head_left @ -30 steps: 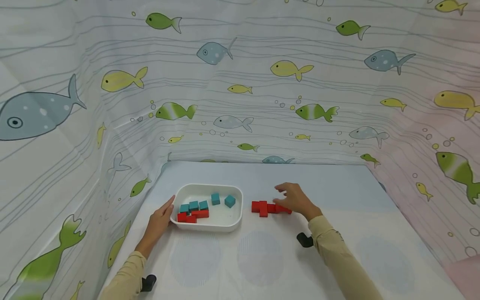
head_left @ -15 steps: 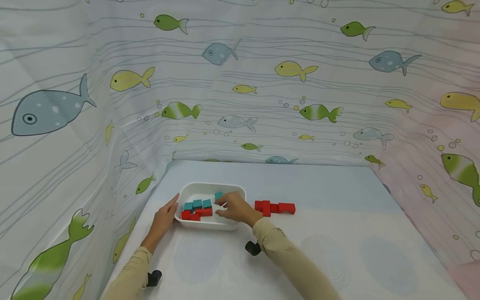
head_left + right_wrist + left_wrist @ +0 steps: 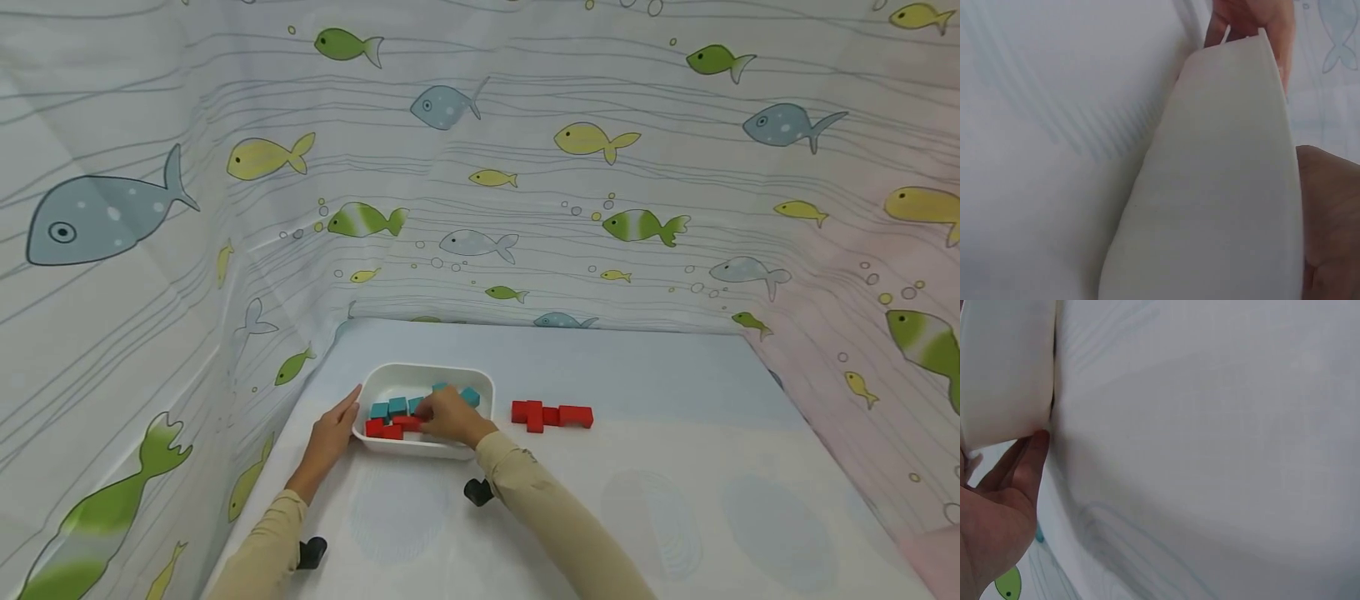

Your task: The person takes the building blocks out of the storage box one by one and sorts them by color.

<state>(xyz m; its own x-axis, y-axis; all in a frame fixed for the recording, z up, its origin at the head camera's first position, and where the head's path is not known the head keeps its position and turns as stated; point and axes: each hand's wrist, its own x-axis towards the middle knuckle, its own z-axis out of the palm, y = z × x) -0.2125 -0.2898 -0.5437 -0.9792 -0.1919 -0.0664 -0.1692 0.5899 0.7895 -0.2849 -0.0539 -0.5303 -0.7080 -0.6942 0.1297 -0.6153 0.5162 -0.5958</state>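
A white tray (image 3: 427,450) holds several teal blocks (image 3: 397,406) and several red blocks (image 3: 383,429). My left hand (image 3: 330,437) rests against the tray's left end, its fingers fairly straight; the left wrist view shows a fingertip (image 3: 1040,439) touching the tray's outer wall (image 3: 1007,369). Inside the tray, my right hand (image 3: 452,415) pinches the right end of a long red block (image 3: 405,422), with the fingertips partly hidden. In the right wrist view the tray wall (image 3: 1210,169) covers those fingers.
Right of the tray, several red blocks (image 3: 551,416) lie joined in a row on the white table (image 3: 675,483). Fish-patterned cloth (image 3: 525,192) hangs at the back and both sides. A black wrist camera (image 3: 477,492) sits under the right sleeve.
My right hand has moved left from the red row into the tray, and its fingers have come down at the long red block. The left hand stays at the tray's end.
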